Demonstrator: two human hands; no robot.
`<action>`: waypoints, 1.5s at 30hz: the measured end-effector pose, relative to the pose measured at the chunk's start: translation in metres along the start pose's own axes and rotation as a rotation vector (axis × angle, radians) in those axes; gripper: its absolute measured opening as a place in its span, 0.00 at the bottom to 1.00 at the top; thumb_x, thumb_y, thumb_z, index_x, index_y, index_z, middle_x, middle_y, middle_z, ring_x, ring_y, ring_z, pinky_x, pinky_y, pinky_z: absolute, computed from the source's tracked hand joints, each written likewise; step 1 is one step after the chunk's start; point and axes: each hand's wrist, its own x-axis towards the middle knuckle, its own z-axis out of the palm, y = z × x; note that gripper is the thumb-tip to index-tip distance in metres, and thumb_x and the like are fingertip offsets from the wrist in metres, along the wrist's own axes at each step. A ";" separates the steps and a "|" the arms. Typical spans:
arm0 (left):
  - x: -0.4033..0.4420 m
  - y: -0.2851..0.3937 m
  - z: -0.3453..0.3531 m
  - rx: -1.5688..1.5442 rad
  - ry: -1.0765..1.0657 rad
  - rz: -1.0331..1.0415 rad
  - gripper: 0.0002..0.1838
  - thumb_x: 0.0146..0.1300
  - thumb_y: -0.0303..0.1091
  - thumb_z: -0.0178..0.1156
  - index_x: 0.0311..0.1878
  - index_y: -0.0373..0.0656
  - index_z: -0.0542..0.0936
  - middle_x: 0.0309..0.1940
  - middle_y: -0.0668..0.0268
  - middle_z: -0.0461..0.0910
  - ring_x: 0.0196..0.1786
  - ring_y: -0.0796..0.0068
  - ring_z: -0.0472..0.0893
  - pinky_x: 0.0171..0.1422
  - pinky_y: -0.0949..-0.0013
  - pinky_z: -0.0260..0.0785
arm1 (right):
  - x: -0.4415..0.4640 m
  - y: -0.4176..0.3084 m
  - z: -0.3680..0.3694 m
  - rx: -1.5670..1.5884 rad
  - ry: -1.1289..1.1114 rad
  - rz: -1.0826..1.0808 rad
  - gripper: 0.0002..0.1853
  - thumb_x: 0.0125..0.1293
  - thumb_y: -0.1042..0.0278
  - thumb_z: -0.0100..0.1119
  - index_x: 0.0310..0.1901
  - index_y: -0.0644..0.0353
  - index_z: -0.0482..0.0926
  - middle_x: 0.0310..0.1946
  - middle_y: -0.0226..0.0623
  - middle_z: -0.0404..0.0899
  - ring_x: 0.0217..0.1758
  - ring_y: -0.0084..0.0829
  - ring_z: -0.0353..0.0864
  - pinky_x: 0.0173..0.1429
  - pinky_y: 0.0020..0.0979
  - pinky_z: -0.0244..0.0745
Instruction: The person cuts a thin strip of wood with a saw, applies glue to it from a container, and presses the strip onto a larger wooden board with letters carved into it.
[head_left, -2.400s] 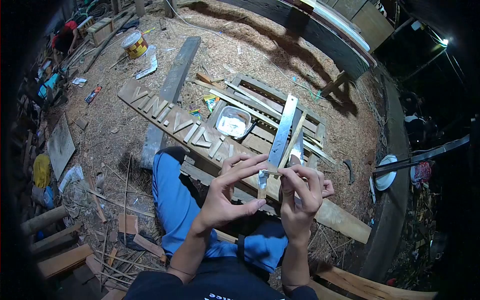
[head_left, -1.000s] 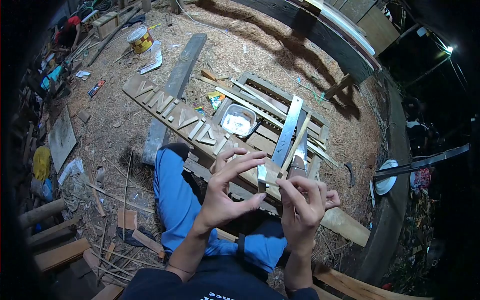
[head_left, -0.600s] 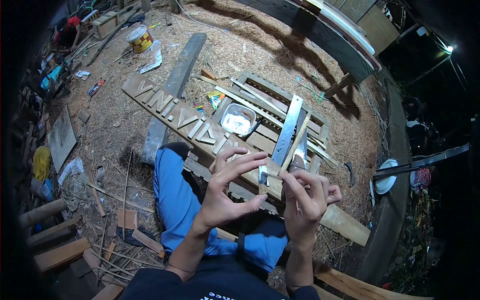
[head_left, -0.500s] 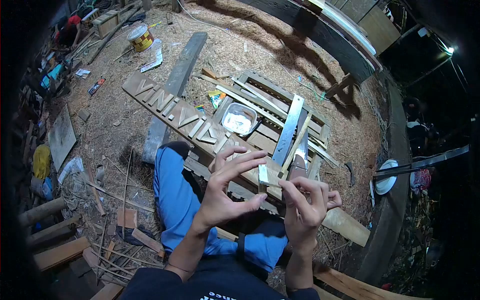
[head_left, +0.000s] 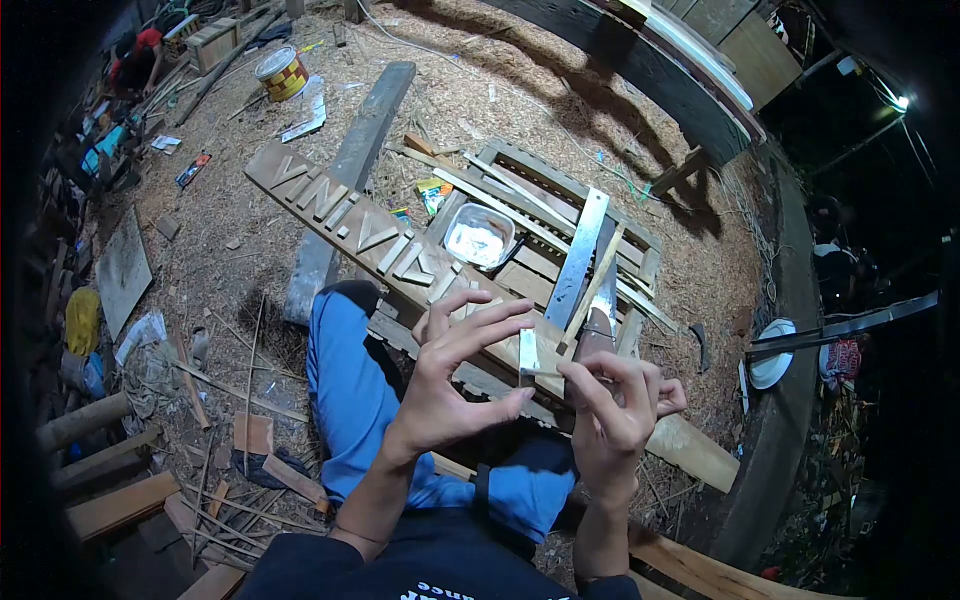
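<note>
My left hand (head_left: 452,362) is curved over the long wooden board (head_left: 330,232), its thumb and forefinger at the two ends of a short pale wooden strip (head_left: 528,350). The other fingers are spread. My right hand (head_left: 612,405) is closed in a pinch on a thin wooden strip (head_left: 546,373), whose end meets the lower part of the first one. Short strips on the board form raised letters, including a V shape (head_left: 377,236). My left hand partly covers the letters nearest it.
Past the board, a slatted wooden pallet (head_left: 640,240) bears a plastic tub of white paste (head_left: 476,240), a hand saw (head_left: 602,300), a metal ruler (head_left: 578,262) and loose strips. A paint bucket (head_left: 282,76) stands on shavings. Another person (head_left: 140,62) is at far left.
Both hands keep almost the same pose. The view and the strips have shifted only very slightly.
</note>
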 end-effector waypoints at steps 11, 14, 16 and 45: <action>0.001 0.008 -0.001 0.071 -0.015 0.033 0.36 0.45 0.39 0.78 0.64 0.51 0.86 0.69 0.71 0.82 0.75 0.57 0.67 0.81 0.53 0.50 | 0.011 0.004 0.009 0.070 0.039 0.047 0.15 0.57 0.76 0.72 0.46 0.47 0.92 0.40 0.25 0.83 0.46 0.31 0.79 0.54 0.39 0.59; 0.000 0.010 -0.004 0.108 -0.006 0.023 0.36 0.45 0.39 0.79 0.63 0.51 0.86 0.69 0.70 0.83 0.75 0.57 0.68 0.80 0.53 0.49 | 0.005 0.004 0.005 0.051 0.005 0.025 0.15 0.57 0.76 0.71 0.46 0.48 0.92 0.41 0.26 0.83 0.46 0.32 0.79 0.54 0.38 0.61; 0.000 0.011 -0.007 0.134 -0.004 0.019 0.35 0.45 0.39 0.79 0.63 0.51 0.86 0.68 0.70 0.83 0.75 0.58 0.68 0.80 0.54 0.49 | 0.000 0.002 -0.002 0.001 -0.021 0.007 0.15 0.57 0.76 0.71 0.46 0.49 0.92 0.41 0.26 0.83 0.46 0.33 0.79 0.54 0.38 0.63; 0.000 0.016 -0.001 0.221 -0.016 0.051 0.34 0.44 0.41 0.80 0.60 0.52 0.88 0.68 0.71 0.83 0.75 0.61 0.68 0.78 0.55 0.45 | 0.009 0.005 0.007 0.069 0.009 0.022 0.13 0.58 0.79 0.69 0.45 0.54 0.90 0.41 0.34 0.82 0.48 0.38 0.79 0.50 0.39 0.74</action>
